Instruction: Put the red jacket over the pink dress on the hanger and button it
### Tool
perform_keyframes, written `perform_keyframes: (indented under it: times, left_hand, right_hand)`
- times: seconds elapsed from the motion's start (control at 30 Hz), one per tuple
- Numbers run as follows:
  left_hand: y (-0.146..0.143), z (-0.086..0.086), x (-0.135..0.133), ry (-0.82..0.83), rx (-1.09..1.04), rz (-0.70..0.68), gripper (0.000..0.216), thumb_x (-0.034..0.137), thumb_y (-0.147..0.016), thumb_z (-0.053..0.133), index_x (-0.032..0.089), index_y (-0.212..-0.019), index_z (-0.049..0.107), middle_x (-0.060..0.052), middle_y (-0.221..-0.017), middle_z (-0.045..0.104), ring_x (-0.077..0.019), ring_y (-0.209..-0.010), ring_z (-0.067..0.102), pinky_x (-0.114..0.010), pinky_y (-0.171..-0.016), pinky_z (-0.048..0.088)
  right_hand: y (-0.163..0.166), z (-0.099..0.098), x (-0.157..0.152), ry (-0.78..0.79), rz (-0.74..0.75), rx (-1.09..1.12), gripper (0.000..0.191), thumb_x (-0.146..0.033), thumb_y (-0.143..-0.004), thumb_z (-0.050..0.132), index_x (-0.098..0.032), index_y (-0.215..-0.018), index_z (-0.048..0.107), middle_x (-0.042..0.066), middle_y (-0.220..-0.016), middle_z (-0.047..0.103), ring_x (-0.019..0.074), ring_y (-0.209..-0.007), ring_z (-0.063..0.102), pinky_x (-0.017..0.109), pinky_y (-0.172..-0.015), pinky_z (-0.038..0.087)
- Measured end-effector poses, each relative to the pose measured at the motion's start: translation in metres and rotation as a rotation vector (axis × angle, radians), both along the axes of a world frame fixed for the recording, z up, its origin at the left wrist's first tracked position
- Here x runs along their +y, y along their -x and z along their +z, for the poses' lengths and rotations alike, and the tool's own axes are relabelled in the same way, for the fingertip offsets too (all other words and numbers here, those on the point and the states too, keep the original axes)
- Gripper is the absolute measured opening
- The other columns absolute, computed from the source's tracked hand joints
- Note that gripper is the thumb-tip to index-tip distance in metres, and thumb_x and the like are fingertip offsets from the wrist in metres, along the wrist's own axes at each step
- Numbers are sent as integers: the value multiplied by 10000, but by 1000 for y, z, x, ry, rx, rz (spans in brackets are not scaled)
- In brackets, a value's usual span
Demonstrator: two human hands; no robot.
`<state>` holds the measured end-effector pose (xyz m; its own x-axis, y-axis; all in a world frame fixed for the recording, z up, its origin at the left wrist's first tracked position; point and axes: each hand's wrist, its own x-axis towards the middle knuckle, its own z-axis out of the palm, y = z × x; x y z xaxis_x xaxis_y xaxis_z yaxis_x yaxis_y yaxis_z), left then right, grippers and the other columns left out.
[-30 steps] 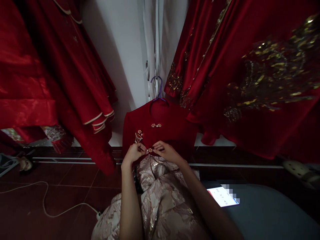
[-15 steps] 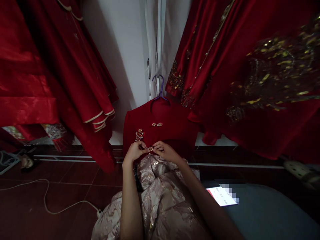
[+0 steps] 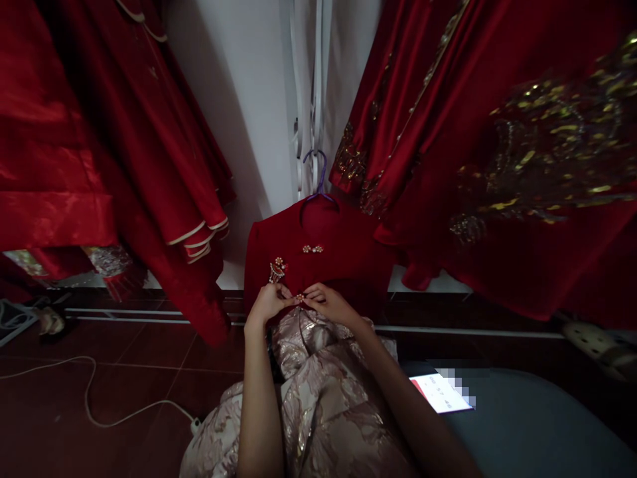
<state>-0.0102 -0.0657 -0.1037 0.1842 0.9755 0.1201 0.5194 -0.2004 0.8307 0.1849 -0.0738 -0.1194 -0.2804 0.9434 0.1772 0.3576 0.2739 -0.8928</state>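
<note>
A red jacket (image 3: 343, 245) hangs in front of me on a purple hanger (image 3: 321, 176). My left hand (image 3: 271, 302) and my right hand (image 3: 326, 302) meet at its lower front. Between them the fingertips of both hands pinch a small gold flower-shaped clasp (image 3: 300, 299), one hand at each side. A matching gold clasp (image 3: 313, 249) sits higher on the chest. A gold brooch with dangling beads (image 3: 277, 269) is on the cloth just above my left hand. Pale pink brocade fabric (image 3: 338, 392) covers the area under my forearms.
Red garments (image 3: 184, 166) hang at the left, and red sequined garments (image 3: 547, 153) at the right. A lit phone (image 3: 440, 392) lies on a grey-green surface (image 3: 537, 418). A white cable (image 3: 89, 392) crosses the tiled floor, and a low white rail (image 3: 448, 330) runs behind.
Almost nothing differs. Both hands stay at the same clasp, and the view has shifted very slightly.
</note>
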Motion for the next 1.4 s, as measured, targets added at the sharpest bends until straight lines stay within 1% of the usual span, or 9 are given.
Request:
perform_keyframes:
  times: [0.4,0.8,0.87,0.93,1.03,1.1,1.17,1.3,1.4]
  left_hand:
    - [-1,1,-2,-55,-22,-47,201,302,-588,719,147,-649,606,-7,-636,633,-106,-596,557,-215,-590,420]
    - [-5,-4,1,15,-219,-104,366,439,-553,750,127,-674,603,-31,-671,639,-109,-622,571,-213,-599,447]
    - [-8,-2,0,84,-295,-148,384,439,-553,754,121,-692,592,-20,-653,622,-100,-601,562,-210,-584,453]
    - [-12,0,1,142,-413,-138,414,463,-573,739,121,-745,580,-1,-642,604,-91,-585,560,-214,-585,471]
    - [-20,0,6,146,-618,22,467,546,-654,644,124,-845,587,-15,-712,626,-95,-621,586,-231,-622,507]
    - [-26,-2,11,129,-747,152,503,581,-720,557,117,-907,607,-66,-836,662,-113,-706,621,-238,-663,519]
    - [-31,-4,16,129,-865,218,510,564,-760,525,110,-973,619,-111,-965,670,-132,-815,641,-247,-724,522]
    - [-34,-3,17,193,-1072,128,411,433,-773,595,125,-1041,630,-121,-1073,657,-138,-918,641,-268,-843,500]
    - [-28,1,12,248,-1177,43,363,365,-775,617,114,-1036,642,-128,-1090,652,-140,-923,642,-254,-854,498]
  right_hand:
    - [3,2,-1,-25,30,1,174,-248,-762,586,-162,-914,585,66,-882,667,137,-802,634,304,-769,510]
    - [10,1,-1,3,-81,65,176,-278,-696,634,-174,-831,588,51,-776,673,147,-748,642,280,-699,510]
    - [9,3,0,29,-89,87,178,-264,-650,656,-168,-785,590,43,-741,667,144,-710,634,273,-684,503]
    - [6,8,-1,71,-83,101,160,-234,-621,655,-162,-749,592,33,-711,659,139,-679,622,259,-655,491]
    - [-3,21,-3,156,4,124,102,-192,-632,601,-157,-728,597,9,-664,639,120,-627,593,231,-607,456]
    - [-10,30,-6,207,106,147,84,-193,-649,571,-159,-721,597,-8,-640,622,107,-597,570,218,-587,430]
    - [-18,39,-9,239,194,157,79,-203,-660,563,-161,-717,597,-17,-634,612,99,-588,553,212,-586,413]
    - [-28,49,-14,281,303,164,90,-206,-669,564,-159,-739,598,-16,-657,610,96,-600,541,211,-600,401]
    - [-31,52,-15,279,323,183,103,-218,-674,571,-156,-752,594,-10,-669,605,96,-612,533,214,-607,398]
